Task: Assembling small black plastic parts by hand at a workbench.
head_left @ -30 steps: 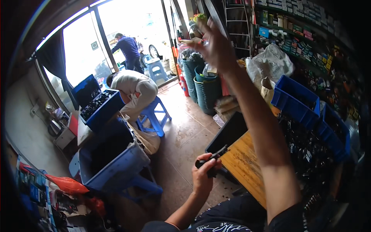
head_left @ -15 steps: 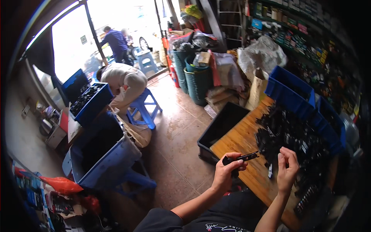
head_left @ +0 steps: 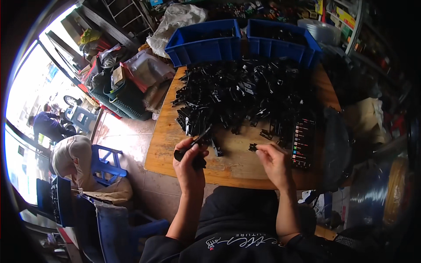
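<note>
Over the near edge of the wooden table (head_left: 160, 151), my left hand (head_left: 189, 173) is closed round dark plastic pieces. One long narrow black piece (head_left: 202, 135) sticks up from its grip toward the pile; the rest are partly hidden by the fingers. With thumb and fingertips, my right hand (head_left: 275, 162) pinches a small black plastic part (head_left: 253, 147) above the bare wood. A wide heap of black plastic parts (head_left: 241, 90) covers the far half of the table, and a few loose pieces lie along its near edge, between the hands.
Two blue bins (head_left: 204, 53) holding dark parts stand behind the heap. A phone with a lit screen (head_left: 302, 144) lies right of my right hand. To the left are a blue stool (head_left: 107, 164), a bent-over person (head_left: 72, 158), and green baskets (head_left: 125, 101) with bags.
The view has swung right, from the doorway to the table. My right hand, earlier raised with nothing visible in it, now pinches a small black part. My left hand still grips black pieces.
</note>
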Action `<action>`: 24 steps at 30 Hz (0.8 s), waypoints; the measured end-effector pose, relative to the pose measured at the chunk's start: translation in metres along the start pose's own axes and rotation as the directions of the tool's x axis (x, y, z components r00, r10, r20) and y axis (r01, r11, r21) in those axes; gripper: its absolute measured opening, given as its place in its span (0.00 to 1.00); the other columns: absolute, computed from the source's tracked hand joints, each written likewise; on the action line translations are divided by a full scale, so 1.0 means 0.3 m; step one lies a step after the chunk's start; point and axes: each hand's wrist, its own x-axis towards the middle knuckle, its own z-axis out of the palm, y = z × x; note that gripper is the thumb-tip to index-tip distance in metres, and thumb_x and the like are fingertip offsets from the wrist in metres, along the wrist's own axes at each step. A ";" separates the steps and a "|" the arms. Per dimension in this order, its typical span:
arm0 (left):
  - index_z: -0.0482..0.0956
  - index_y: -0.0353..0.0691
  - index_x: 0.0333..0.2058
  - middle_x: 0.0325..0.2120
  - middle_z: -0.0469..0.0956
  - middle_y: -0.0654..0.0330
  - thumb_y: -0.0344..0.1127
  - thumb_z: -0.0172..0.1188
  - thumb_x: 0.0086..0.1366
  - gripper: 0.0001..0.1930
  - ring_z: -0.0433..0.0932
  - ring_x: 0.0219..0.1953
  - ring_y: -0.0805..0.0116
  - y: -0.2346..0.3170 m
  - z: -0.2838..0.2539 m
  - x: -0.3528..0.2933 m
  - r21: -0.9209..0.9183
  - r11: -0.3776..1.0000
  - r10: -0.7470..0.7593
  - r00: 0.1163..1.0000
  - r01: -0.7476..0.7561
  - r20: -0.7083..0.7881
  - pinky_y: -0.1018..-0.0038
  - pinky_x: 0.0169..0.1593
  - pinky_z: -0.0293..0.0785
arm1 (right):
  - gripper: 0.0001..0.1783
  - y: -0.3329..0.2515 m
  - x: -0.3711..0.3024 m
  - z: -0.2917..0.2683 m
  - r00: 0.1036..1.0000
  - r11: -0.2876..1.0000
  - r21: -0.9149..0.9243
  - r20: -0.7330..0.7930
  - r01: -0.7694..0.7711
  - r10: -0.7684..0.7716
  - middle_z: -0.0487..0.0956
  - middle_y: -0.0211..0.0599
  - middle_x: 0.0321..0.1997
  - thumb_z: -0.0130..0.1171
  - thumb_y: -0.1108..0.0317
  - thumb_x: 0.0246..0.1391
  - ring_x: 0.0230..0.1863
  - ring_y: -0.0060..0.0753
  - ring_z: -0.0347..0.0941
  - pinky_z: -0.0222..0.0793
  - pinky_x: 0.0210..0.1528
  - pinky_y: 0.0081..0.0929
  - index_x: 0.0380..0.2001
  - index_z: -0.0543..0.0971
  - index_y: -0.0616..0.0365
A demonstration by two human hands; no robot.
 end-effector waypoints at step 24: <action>0.69 0.34 0.38 0.25 0.74 0.53 0.23 0.56 0.53 0.12 0.75 0.24 0.66 -0.040 -0.199 -0.008 -0.007 0.995 -0.097 0.994 0.097 0.048 0.75 0.31 0.73 | 0.06 0.024 0.247 0.221 0.950 0.769 -0.568 0.263 0.293 -0.168 0.72 0.38 0.31 0.54 0.78 0.43 0.36 0.39 0.68 0.66 0.38 0.32 0.27 0.77 0.59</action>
